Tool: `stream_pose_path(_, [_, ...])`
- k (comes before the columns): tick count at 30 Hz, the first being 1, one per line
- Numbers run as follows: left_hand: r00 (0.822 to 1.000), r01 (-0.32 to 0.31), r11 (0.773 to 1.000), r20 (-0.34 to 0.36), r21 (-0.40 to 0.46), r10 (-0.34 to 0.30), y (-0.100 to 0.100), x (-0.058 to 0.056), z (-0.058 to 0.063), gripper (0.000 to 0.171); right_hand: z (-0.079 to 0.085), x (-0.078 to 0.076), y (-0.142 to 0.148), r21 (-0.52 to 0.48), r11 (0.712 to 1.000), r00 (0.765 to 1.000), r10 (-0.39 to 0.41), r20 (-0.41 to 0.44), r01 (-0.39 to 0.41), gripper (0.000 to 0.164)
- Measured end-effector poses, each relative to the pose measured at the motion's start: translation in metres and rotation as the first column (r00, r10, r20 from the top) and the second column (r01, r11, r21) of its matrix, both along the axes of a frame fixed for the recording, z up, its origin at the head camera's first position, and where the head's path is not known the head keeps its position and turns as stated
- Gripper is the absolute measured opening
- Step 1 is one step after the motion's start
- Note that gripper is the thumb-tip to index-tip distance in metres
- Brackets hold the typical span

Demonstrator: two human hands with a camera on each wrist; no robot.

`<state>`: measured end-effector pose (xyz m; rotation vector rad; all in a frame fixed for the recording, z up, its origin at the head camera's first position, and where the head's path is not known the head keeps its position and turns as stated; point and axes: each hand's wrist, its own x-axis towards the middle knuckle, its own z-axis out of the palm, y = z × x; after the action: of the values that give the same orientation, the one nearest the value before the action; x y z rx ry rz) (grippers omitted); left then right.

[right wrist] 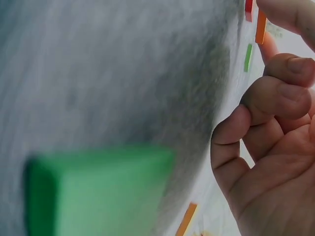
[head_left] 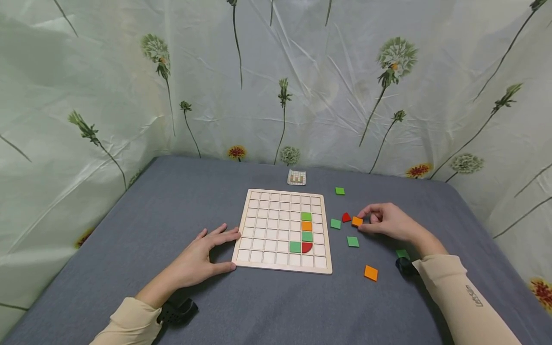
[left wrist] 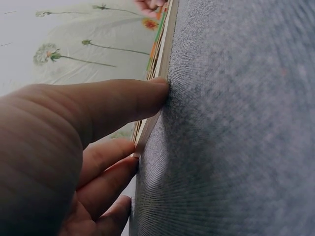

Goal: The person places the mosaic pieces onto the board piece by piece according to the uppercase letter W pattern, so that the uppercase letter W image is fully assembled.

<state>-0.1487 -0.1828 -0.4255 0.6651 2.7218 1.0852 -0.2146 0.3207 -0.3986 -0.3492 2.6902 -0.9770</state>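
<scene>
My right hand pinches an orange square tile between thumb and index finger, right of the pale wooden grid board. In the right wrist view that orange tile stands at the fingertips, the other fingers curled inward. My left hand touches the board's left edge with thumb and fingers extended. Set in the board's right part are a light green tile, an orange tile, two green tiles and a red quarter-circle tile.
Loose around the right hand lie a red tile, several green tiles and another orange tile. One green tile is partly hidden by the right wrist. Behind the board lies a small printed card. Floral curtain borders the grey table.
</scene>
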Motion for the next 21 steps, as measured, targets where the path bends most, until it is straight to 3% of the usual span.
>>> stream_pose_path(12, [1.0,0.001,1.0,0.024,-0.008,-0.001,-0.001,0.0,-0.003,0.068,0.007,0.002,-0.031,-0.029,0.997,0.997,0.07,-0.042,-0.071,0.033])
stream_pose_path(21, [1.0,-0.006,1.0,0.024,-0.018,0.006,0.001,-0.001,-0.002,0.069,0.006,0.003,-0.057,-0.054,0.987,0.989,0.149,-0.019,-0.15,0.028])
